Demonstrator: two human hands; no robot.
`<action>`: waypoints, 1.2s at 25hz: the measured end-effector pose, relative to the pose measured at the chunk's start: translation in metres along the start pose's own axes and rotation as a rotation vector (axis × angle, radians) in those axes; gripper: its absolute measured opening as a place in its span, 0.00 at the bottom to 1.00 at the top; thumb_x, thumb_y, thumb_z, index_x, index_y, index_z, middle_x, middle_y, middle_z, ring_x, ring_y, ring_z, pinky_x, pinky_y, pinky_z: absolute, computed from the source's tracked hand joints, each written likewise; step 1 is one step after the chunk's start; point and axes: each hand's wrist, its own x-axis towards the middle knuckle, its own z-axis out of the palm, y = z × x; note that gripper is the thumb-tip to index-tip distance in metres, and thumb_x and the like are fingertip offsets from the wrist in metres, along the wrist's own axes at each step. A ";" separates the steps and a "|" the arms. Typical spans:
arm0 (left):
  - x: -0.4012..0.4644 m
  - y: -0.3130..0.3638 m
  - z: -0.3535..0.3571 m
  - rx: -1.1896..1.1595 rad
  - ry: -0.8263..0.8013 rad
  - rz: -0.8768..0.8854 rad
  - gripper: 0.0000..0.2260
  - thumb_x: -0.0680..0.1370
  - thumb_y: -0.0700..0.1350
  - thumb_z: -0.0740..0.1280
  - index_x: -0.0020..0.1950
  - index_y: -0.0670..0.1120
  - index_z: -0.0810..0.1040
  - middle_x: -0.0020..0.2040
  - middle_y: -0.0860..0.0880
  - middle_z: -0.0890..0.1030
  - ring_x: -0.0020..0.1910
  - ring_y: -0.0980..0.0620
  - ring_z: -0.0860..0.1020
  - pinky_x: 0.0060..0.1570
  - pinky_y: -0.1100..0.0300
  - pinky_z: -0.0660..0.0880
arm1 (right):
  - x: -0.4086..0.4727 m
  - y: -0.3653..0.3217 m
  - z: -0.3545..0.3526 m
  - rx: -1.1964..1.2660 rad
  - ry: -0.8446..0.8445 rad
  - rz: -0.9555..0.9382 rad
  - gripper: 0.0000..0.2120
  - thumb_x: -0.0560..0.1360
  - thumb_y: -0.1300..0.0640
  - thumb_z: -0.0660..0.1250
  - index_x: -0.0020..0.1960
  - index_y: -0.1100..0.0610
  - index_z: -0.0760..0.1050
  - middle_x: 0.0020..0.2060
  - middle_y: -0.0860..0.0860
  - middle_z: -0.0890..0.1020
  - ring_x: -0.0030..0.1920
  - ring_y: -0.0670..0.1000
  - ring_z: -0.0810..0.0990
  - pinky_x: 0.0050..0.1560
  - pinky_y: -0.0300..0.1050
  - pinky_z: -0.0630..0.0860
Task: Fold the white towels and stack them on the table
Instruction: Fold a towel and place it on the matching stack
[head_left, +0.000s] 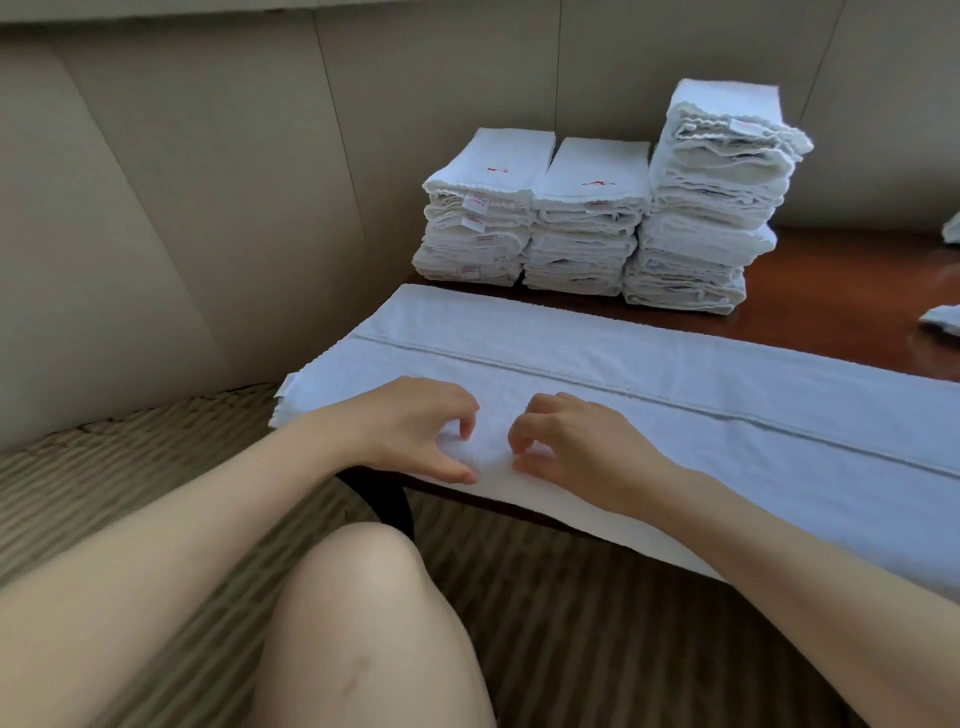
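A long white towel (675, 384) lies flat along the front of the dark wooden table (831, 306), folded lengthwise, with its left end hanging past the table's edge. My left hand (415, 431) and my right hand (576, 447) sit close together on the towel's near edge. On both, the fingers are curled and the thumb lies along the edge, pinching the cloth. Behind the towel stand three stacks of folded white towels: a left stack (480, 228), a middle stack (584, 234) and a taller right stack (711, 208).
More white cloth shows at the table's far right edge (943, 322). A beige padded wall (208, 182) runs behind and to the left. My bare knee (363, 597) is below the table's front edge, above striped carpet (130, 467).
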 end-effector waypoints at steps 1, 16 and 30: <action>0.001 0.002 0.002 0.037 0.017 -0.004 0.18 0.71 0.62 0.68 0.49 0.51 0.71 0.56 0.53 0.77 0.54 0.52 0.74 0.55 0.55 0.71 | 0.003 0.000 -0.002 0.055 0.021 0.044 0.07 0.79 0.49 0.61 0.54 0.50 0.75 0.51 0.46 0.75 0.53 0.49 0.74 0.45 0.44 0.68; 0.019 -0.008 -0.002 0.255 0.189 -0.108 0.28 0.74 0.31 0.56 0.71 0.50 0.60 0.53 0.47 0.74 0.52 0.46 0.74 0.48 0.52 0.72 | -0.001 -0.027 -0.005 -0.217 0.004 0.134 0.15 0.75 0.49 0.59 0.58 0.54 0.65 0.45 0.49 0.73 0.44 0.52 0.72 0.36 0.45 0.64; 0.050 -0.063 -0.033 0.487 0.694 -0.010 0.27 0.59 0.33 0.72 0.58 0.42 0.75 0.41 0.43 0.76 0.35 0.41 0.77 0.26 0.54 0.72 | 0.003 0.065 -0.081 -0.348 -0.078 0.823 0.09 0.74 0.68 0.58 0.42 0.56 0.63 0.42 0.51 0.68 0.53 0.59 0.74 0.47 0.49 0.64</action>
